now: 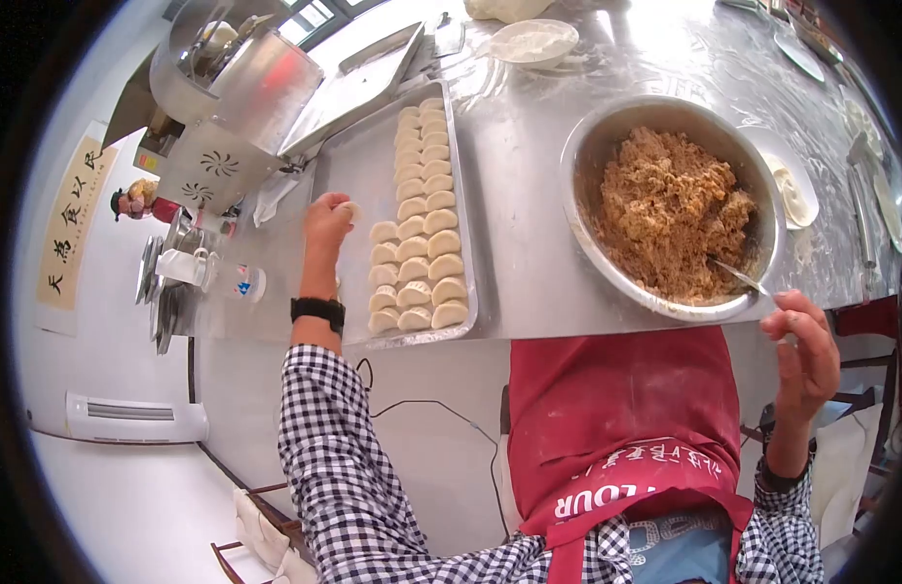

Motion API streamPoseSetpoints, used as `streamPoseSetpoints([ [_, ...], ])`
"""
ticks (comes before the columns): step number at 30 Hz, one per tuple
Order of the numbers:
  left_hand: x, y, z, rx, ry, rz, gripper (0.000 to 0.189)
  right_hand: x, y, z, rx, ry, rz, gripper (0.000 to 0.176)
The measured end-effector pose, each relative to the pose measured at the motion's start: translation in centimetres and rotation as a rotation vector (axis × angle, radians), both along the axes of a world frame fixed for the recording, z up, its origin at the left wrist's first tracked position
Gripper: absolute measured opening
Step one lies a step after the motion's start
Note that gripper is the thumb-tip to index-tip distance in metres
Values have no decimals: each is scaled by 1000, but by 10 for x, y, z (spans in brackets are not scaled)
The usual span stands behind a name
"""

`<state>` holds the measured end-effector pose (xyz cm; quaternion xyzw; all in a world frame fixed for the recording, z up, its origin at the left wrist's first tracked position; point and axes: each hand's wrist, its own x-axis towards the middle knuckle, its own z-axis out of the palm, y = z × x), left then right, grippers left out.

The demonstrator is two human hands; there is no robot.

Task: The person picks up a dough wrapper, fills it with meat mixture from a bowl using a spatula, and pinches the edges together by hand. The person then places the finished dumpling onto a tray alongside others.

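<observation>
My left hand (327,222) is over the metal tray (358,175), its fingers closed on a folded dumpling (350,208) held just left of the rows. Several finished dumplings (419,209) lie in two to three columns along the tray's right side. My right hand (806,355) hangs open off the table's front edge, fingers floury and holding nothing. It is just below the rim of a large steel bowl (592,146) full of brown minced filling (670,209). A utensil (741,276) rests in the filling near that hand.
A steel machine (227,107) stands left of the tray. A plate of flour (532,42) is at the far end, and a small plate with wrappers (796,190) sits right of the bowl. More utensils line the right edge (865,195). Another person (139,201) is far left.
</observation>
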<state>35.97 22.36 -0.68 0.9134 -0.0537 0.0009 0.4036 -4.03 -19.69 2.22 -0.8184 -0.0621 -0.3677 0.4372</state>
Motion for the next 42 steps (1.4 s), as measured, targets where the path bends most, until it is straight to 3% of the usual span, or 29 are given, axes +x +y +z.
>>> streamPoseSetpoints([
  [10, 38, -26, -49, 106, 122, -110, 27, -6, -36, -8, -67, 109, -162, 22],
  [12, 49, -24, -63, 257, -11, -90, 25, -5, -38, -9, -58, 111, -178, 23],
  [21, 42, -24, -67, 481, -140, -125, 23, 1, -44, -12, -111, 162, -248, 23],
  [26, 42, -8, -78, 495, -190, -290, 35, 13, -69, -14, 205, 59, -414, 16],
  [31, 39, -9, -74, 590, -141, -340, 31, 29, -122, -22, 359, 39, -515, 14],
  [37, 43, -7, -82, 628, -128, -283, 34, 55, -204, -54, 82, 122, -611, 14],
  [40, 50, 0, -85, 508, -106, -292, 40, 81, -225, -63, -41, 268, -598, 17],
  [42, 42, -4, -74, 364, -75, -169, 46, 94, -235, -68, -304, 294, -489, 15],
])
